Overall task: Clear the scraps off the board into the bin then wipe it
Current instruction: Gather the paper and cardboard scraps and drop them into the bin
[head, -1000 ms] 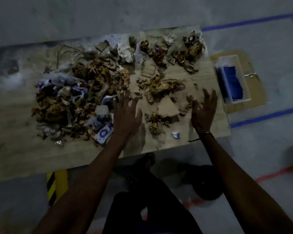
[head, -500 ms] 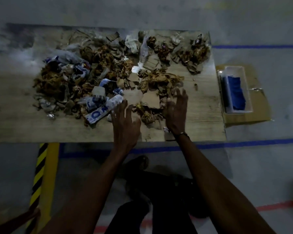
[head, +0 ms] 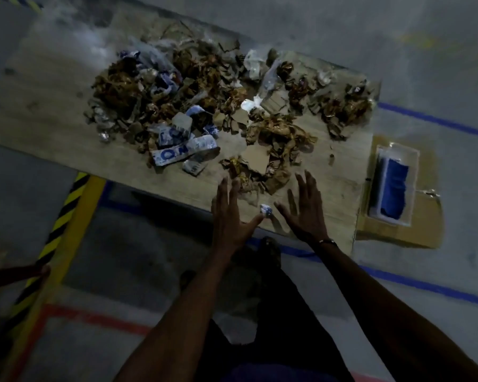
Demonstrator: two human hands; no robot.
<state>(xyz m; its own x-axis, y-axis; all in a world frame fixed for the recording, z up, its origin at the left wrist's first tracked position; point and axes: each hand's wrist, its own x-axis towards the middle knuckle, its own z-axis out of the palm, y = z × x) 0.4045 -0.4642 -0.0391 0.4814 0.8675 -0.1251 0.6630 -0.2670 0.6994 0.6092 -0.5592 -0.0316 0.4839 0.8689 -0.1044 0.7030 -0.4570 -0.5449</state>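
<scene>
Both hands, left [head: 228, 216] and right [head: 305, 209], are held flat with fingers spread at the board's [head: 340, 172] near edge, beside the scraps [head: 262, 164].

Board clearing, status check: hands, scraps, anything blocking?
Left hand and right hand open, empty, at near edge. Scraps cover the board. Small wad between thumbs. Nothing blocking.

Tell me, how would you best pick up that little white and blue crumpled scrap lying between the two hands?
Probably pinch the small crumpled scrap across its whole body from above, thumb and finger on opposite sides. It is a compact wad lying alone on the bare board near its front edge, and the left hand, its thumb tip closest, looks best placed.
</scene>
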